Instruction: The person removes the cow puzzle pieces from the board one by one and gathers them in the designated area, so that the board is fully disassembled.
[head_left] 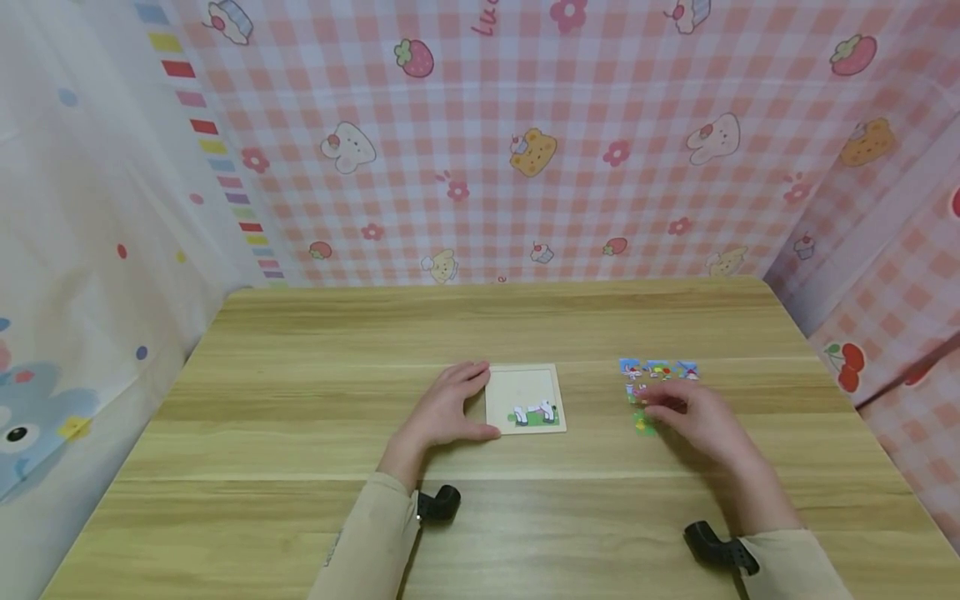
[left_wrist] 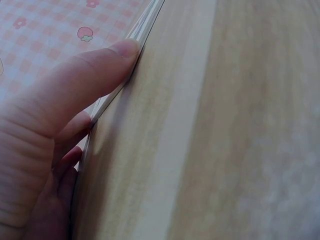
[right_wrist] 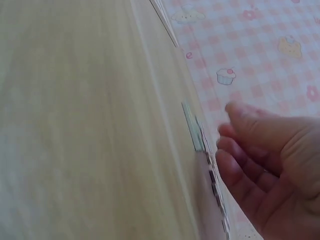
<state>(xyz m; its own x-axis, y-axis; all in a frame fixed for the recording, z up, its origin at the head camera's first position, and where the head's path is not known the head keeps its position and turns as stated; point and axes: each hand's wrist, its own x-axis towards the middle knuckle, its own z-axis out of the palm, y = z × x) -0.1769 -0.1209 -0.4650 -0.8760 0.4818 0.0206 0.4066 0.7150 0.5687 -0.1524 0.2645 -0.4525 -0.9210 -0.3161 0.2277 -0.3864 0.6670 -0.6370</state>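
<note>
A square wooden puzzle tray (head_left: 517, 385) lies flat on the table, with assembled pieces (head_left: 536, 413) of white legs on green along its lower right. My left hand (head_left: 446, 407) holds the tray by its left side, thumb at the near corner and fingers at the far one. In the left wrist view, the thumb (left_wrist: 75, 82) presses against the tray's thin edge. To the right lie several loose, colourful puzzle pieces (head_left: 660, 370). Just over them hovers my right hand (head_left: 705, 421), fingers loosely bent. The right wrist view shows nothing between its thumb and fingers.
The wood-grain table (head_left: 315, 400) extends around the tray and pieces. Behind it hangs a pink checked cloth (head_left: 480, 125), with a pale curtain (head_left: 90, 208) on the left. Black wrist devices (head_left: 441, 505) are worn on both sleeves.
</note>
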